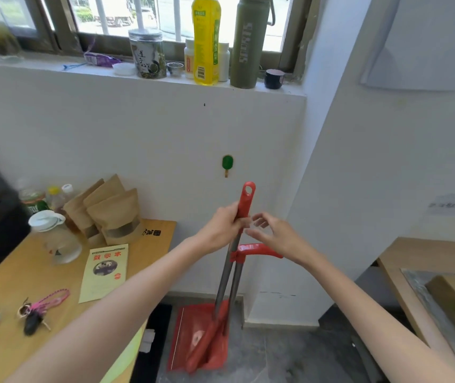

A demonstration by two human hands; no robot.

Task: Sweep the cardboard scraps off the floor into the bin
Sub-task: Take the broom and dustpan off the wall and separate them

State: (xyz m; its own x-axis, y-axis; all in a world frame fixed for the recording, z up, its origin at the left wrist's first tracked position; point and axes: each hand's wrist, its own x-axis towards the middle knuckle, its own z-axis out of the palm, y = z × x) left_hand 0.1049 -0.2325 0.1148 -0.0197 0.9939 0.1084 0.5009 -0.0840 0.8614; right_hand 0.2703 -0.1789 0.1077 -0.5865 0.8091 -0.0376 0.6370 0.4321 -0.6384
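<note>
Two bare forearms reach in from the bottom edge toward the corner of the room. The left hand [227, 226] grips the red top of the broom [245, 201], its fingers [241, 223] curled round the handle just below the hanging hole. The right hand [274, 234] hovers just beside it with its fingers [259, 217] spread, loosely bent and holding nothing; motion blur hides whether they touch the handle.

The broom stands nearly upright against the white wall, its metal shaft running down to the grey floor [290, 355]. There its red head sits in the red dustpan [193, 341], which also stands on the floor at the foot of the wall. The dustpan's own shaft rises beside the broom's, and its red grip [259, 248] bends off to the right under the right hand.

A green hook [227, 163] is stuck on the wall above the handle. To the left, a wooden surface [13, 275] carries brown paper pouches [110, 211], a glass jar [58, 239], a yellow booklet [105, 272] and keys on a pink cord [41, 308]. On the windowsill [165, 81] stand a yellow bottle [205, 40] and an olive flask [248, 42].
</note>
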